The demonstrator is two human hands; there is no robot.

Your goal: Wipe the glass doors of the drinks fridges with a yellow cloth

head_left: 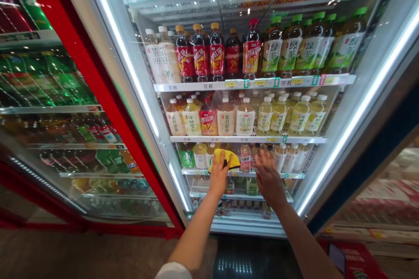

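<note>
A yellow cloth (233,161) with a dark edge lies under my left hand (220,171), whose fingers press it against the cooler's glass door. My right hand (268,175) is to the right of it, with its fingers spread and nothing in them, at the glass. Behind both hands are shelves of bottled drinks. A pink-labelled bottle (245,158) shows between the hands. On the shelf above stand white-capped bottles (225,117) and a red-labelled bottle (208,118).
A red-framed cooler (108,96) with green and dark bottles stands at the left. Higher up, a shelf edge (255,83) carries price tags below tea bottles. Blurred shelving (382,196) and a red box (355,259) are at the right.
</note>
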